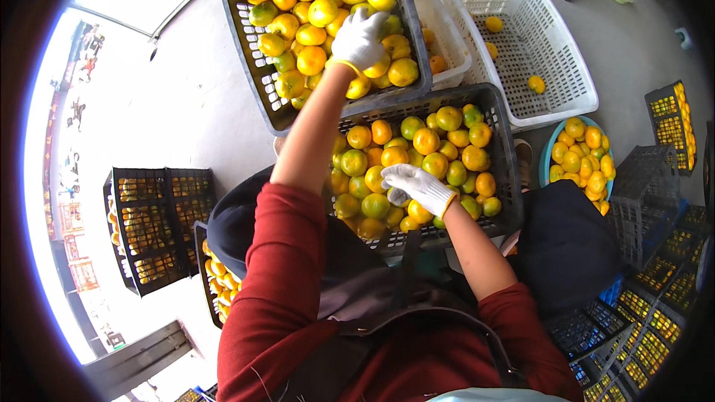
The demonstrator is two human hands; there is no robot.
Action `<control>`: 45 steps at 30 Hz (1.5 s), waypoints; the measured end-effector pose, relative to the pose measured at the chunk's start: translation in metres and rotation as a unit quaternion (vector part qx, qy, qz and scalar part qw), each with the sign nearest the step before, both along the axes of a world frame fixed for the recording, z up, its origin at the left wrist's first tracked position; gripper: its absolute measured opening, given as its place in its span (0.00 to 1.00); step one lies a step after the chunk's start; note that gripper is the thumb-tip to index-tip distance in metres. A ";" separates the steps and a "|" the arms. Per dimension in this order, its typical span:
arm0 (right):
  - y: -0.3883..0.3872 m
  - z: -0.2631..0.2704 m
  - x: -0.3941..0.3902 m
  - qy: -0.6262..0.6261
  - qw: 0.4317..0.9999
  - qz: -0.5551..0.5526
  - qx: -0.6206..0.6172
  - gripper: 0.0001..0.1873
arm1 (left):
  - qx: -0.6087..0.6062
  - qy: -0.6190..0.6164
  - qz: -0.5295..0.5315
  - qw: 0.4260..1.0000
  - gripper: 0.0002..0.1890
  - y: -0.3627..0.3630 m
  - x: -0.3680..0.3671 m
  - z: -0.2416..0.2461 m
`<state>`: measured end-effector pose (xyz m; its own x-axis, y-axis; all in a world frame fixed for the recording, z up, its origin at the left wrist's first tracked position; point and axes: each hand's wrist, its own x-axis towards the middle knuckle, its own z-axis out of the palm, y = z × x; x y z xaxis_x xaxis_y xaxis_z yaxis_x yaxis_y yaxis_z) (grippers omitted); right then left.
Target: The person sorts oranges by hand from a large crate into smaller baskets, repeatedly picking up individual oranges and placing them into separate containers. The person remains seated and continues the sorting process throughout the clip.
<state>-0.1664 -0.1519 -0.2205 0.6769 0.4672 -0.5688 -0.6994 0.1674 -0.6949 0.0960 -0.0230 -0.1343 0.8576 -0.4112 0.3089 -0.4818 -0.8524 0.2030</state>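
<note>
My left hand (360, 39), in a white knit glove with a yellow cuff, reaches into a black plastic crate (237, 39) heaped with yellow-green mandarins (311, 33). Its fingers rest among the fruit there; the glove hides whether they grip one. My right hand (419, 185), gloved the same way, hovers low over a second black crate (505, 151) of green and orange mandarins (427, 140). Its thumb stands apart from the extended fingers, and no fruit shows in it. This nearer crate sits between my knees, its far edge against the first crate.
A white plastic crate (570, 61) holding 3 mandarins stands at the upper right, beside a white tub (461, 58). Right of my crate is a blue basin (544, 162) full of mandarins. Filled black crates (162, 229) stand left, with more stacked at lower right (642, 318).
</note>
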 end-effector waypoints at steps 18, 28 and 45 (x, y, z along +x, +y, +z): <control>-0.047 -0.002 -0.016 -0.231 0.869 -0.343 -0.274 0.26 | -0.107 0.296 -0.144 0.938 0.31 -0.038 -0.166 -0.049; -0.066 0.005 -0.126 0.156 0.867 -0.474 -0.013 0.25 | 0.075 0.489 -0.246 0.834 0.49 -0.113 -0.237 -0.088; -0.057 0.002 -0.126 0.089 0.912 -0.387 -0.104 0.19 | 0.062 0.385 -0.267 0.881 0.25 -0.121 -0.211 -0.057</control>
